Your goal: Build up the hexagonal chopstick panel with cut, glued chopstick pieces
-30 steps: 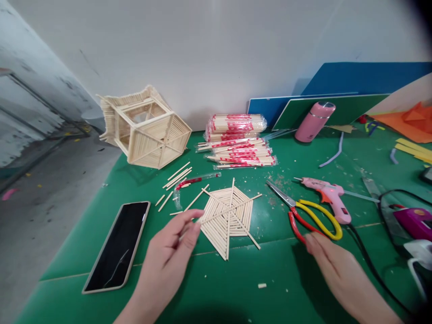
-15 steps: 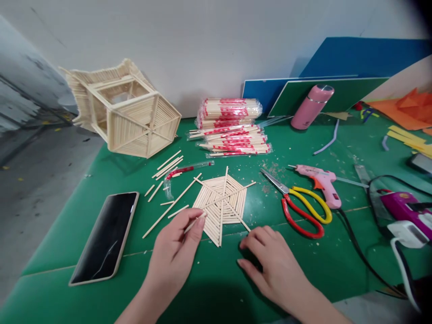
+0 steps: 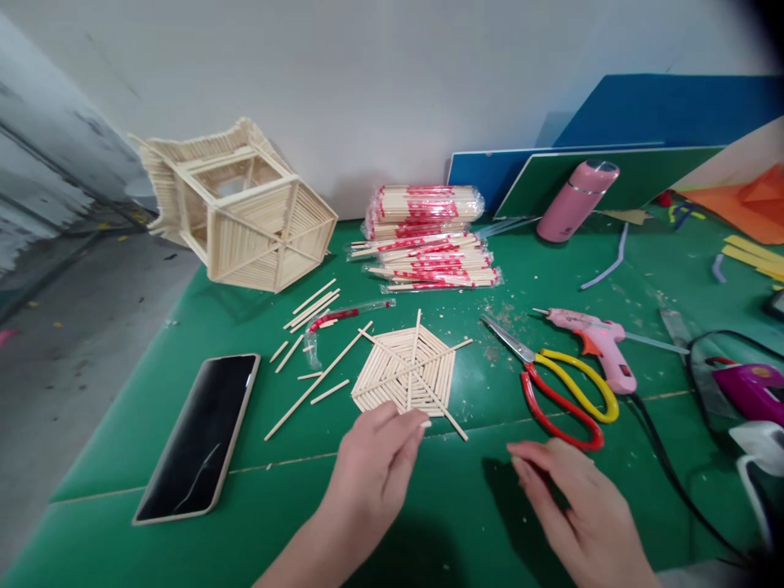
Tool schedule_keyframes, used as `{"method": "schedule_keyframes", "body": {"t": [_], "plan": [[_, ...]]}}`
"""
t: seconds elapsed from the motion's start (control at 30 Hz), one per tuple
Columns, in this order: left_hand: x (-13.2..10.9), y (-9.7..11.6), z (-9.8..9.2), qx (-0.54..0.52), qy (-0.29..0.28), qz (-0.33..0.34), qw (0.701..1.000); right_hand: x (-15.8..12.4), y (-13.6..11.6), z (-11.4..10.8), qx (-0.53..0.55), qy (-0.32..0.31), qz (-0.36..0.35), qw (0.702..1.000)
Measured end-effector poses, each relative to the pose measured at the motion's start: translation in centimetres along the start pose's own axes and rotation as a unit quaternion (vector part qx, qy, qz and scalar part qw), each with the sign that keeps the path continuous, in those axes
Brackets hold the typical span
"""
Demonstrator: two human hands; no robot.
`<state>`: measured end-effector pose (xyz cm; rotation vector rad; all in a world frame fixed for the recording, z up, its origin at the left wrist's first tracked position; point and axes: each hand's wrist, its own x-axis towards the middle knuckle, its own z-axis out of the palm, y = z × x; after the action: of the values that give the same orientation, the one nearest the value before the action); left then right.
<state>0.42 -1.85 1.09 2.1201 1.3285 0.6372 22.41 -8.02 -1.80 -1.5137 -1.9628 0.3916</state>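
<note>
- left hand (image 3: 376,461): fingers nearly together, thumb against forefinger, pinched on a short stick (image 3: 426,424) of which only a pale end shows; rest of it hidden.
- same hand sits over the near edge of the stick panel (image 3: 409,369); touching or just above, cannot tell.
- stick panel: flat on the green table (image 3: 465,514), between the phone and the scissors; roughly six-sided, rows of sticks set web-like between crossing spokes, some spoke ends jutting past the outline.
- right hand (image 3: 579,506): well apart from the panel, fingers curled, thumb tip close to forefinger tip; whether anything is between them, cannot tell.
- scissors (image 3: 534,367): just beyond the right hand, one red handle, one yellow, blades slightly parted, pointing away and leftward.
- pink glue gun (image 3: 606,351): right of the scissors, lying on its side, clear rod out the back, black cord trailing nearer.
- loose sticks (image 3: 315,310): left of the panel, mixed lengths; red-and-clear wrapper (image 3: 336,318) among them.
- phone (image 3: 199,441): further left, dark screen up.
- behind: six-sided stick frame (image 3: 278,237) tipped on its side; wrapped stick packs (image 3: 432,261), piled; pink bottle (image 3: 576,204), tilted against the green board (image 3: 649,175).
</note>
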Motion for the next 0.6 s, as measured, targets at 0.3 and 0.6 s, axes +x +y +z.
{"method": "schedule_keyframes", "body": {"t": [0.3, 0.6], "plan": [[-1.1, 1.2, 0.7, 0.028, -0.01, -0.027, 0.999, 5.2, -3.6, 2.1, 0.073, -0.062, -0.074, 0.993], [-0.4, 2.6, -1.0, -0.1, 0.048, -0.055, 0.992, 5.4, -3.0, 1.8, 0.148, -0.077, 0.001, 0.986]]}}
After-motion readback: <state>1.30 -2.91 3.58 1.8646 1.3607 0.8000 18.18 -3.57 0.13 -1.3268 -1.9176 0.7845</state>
